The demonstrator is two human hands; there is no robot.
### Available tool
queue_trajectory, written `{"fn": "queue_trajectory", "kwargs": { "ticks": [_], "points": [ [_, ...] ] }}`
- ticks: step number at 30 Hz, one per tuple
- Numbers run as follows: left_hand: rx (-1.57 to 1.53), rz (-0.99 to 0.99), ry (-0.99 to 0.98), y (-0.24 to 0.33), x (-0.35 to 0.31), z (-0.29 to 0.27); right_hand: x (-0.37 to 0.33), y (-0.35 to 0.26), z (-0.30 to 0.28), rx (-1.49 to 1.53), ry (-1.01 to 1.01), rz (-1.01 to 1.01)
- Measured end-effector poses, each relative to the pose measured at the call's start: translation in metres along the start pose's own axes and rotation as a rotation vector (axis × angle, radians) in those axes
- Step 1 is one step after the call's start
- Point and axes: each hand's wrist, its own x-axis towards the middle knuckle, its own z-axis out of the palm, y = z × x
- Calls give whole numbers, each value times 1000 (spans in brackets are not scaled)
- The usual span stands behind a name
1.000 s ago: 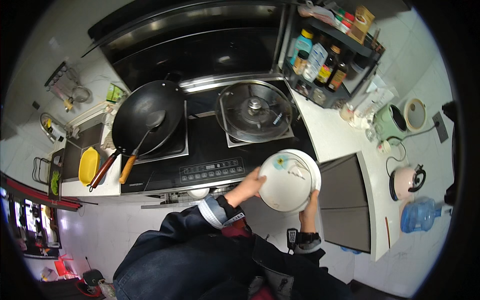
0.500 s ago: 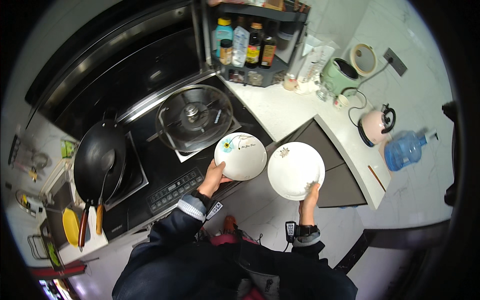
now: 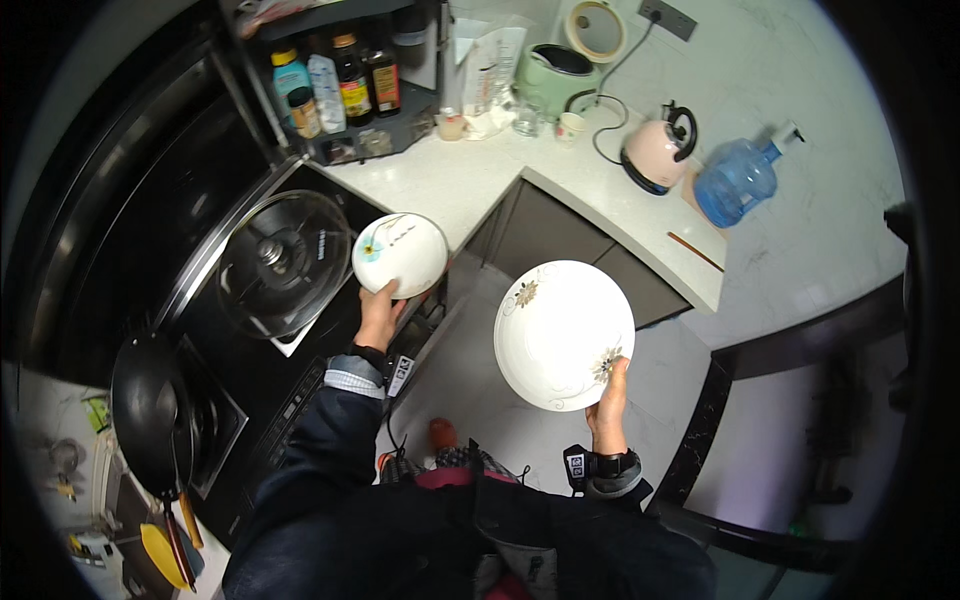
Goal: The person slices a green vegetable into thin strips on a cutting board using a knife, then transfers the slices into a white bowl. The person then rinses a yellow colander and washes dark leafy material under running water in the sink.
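My left hand (image 3: 379, 314) grips the near edge of a white plate (image 3: 415, 265) with a blue flower, its thumb on the rim. That plate is held up near the right edge of the black stove. In my right hand (image 3: 609, 408) is a larger-looking white plate (image 3: 560, 335) with brown flower prints, held by its lower right rim above the floor. Both plates look bare on top. The fingers beneath them are mostly hidden.
A glass lid (image 3: 285, 265) covers a pan on the stove, with a black wok (image 3: 148, 415) further left. Along the white counter (image 3: 400, 185) stand a bottle rack (image 3: 400, 135), a green rice cooker (image 3: 553, 82), a pink kettle (image 3: 655, 155), a blue water jug (image 3: 735, 190) and a chopstick-like stick (image 3: 696, 251).
My view has swung to the right, so the stove and counter sit further left. The two plates have moved apart, and the right one appears closer and larger. Both stay held.
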Motion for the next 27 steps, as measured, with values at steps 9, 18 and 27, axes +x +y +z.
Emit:
{"fn": "queue_trajectory", "kwargs": {
  "ticks": [9,18,27],
  "points": [
    [56,-58,-481,-4,-143,-73,-12,30,37,-61,-488,322],
    [-65,61,-136,-25,-421,-253,-162,143,145,-231,-1217,816],
    [-162,465,961,-147,-702,-361,-470,224,164,-488,-1838,1139]
  ]
}}
